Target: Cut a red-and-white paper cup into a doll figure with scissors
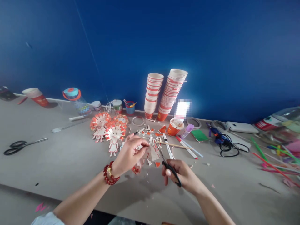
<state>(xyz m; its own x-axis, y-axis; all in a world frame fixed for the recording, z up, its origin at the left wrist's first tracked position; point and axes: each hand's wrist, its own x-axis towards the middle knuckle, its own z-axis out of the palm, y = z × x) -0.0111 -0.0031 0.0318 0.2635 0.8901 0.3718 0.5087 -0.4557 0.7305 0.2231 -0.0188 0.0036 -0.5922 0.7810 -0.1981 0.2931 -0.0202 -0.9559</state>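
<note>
My right hand (180, 175) grips a pair of black-handled scissors (172, 172), its fingers at the handle loops and the blades pointing away toward scattered paper scraps (157, 164). To its left, my left hand (132, 153) is closed in a pinch near the blade tips. Whatever lies between its fingertips is too small or hidden to make out. Just beyond my left hand lie cut-out paper dolls, one (114, 145) with a white-and-orange fringed head and a pale dress. Another paper doll (100, 125) is behind it.
Two tall stacks of paper cups (153, 93) (172, 93) stand against the blue wall. A cup (175, 126) holding scraps, markers (167, 147) and a glue gun (219, 137) are at the right. Another pair of scissors (20, 146) lies far left, near a clear bottle (81, 103).
</note>
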